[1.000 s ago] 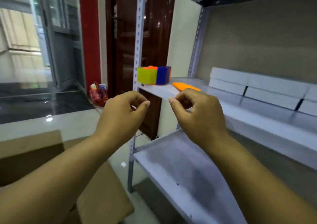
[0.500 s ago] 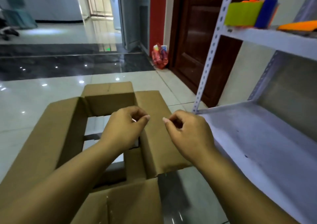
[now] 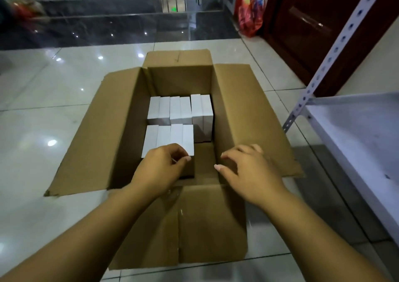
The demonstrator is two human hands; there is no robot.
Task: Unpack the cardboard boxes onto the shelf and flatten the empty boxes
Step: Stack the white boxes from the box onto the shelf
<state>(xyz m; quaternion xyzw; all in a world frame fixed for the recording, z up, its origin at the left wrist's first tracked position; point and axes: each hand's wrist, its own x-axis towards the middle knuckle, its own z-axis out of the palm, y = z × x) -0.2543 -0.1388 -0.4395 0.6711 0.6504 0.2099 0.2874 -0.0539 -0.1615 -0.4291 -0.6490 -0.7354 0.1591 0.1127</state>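
An open brown cardboard box (image 3: 244,113) stands on the tiled floor with all flaps folded out. Inside it, several small white boxes (image 3: 174,111) stand upright in two rows at the left and back, and the front right of the box floor is bare. My left hand (image 3: 162,169) hovers over the near row, fingers curled with thumb and forefinger pinched, holding nothing. My right hand (image 3: 248,171) hangs over the box's front right corner, fingers spread and empty. The grey metal shelf (image 3: 362,130) is at the right.
The shelf's perforated upright (image 3: 330,59) rises at the right beside a dark wooden door (image 3: 306,22). A red bag (image 3: 250,12) leans by the door. Glossy pale tiles surround the box, with dark tiles farther back.
My view has dropped from the shelf to the box on the floor. Both hands have come down over the open box, and my right hand's fingers have spread.
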